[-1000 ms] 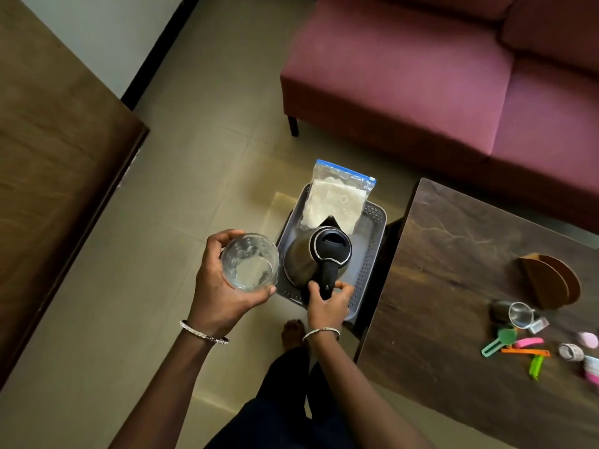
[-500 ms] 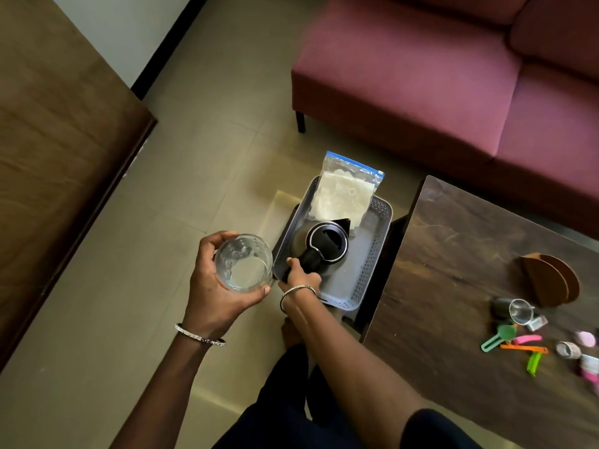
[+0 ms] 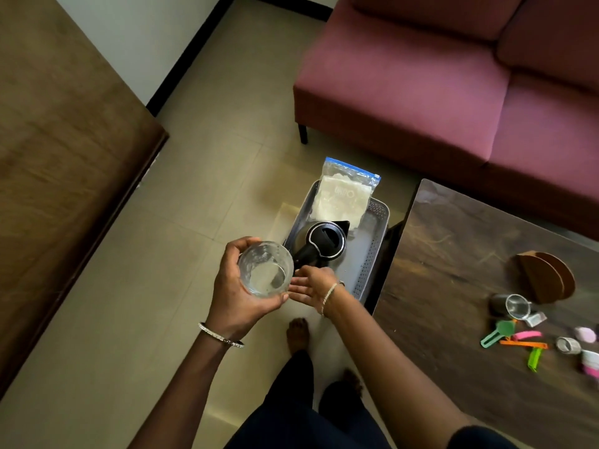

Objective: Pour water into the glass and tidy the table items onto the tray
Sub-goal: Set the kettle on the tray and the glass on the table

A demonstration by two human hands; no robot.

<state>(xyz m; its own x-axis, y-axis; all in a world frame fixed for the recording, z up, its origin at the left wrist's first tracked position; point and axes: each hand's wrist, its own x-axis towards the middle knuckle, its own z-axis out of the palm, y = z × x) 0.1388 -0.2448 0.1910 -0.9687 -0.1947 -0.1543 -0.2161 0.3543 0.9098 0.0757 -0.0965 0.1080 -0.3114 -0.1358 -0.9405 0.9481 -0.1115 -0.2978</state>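
My left hand (image 3: 238, 286) grips a clear glass (image 3: 266, 269) with some water in it, held left of the grey tray (image 3: 369, 254). A steel kettle (image 3: 319, 243) with a black lid and handle stands in the tray, its handle pointing toward the glass. Behind it in the tray leans a zip bag of white powder (image 3: 345, 196). My right hand (image 3: 312, 286) hovers open just below the kettle handle, fingers spread, holding nothing and not touching the handle.
The dark wooden table (image 3: 453, 286) to the right carries a brown holder (image 3: 544, 277), a metal strainer (image 3: 515, 306), coloured clips and scoops (image 3: 515, 343) and small cups (image 3: 569, 345). A maroon sofa (image 3: 437, 76) stands behind. A wooden panel (image 3: 58, 157) is at left.
My right hand held the kettle handle, turned the kettle so its handle points left, then let go and opened. The glass stays in my left hand.
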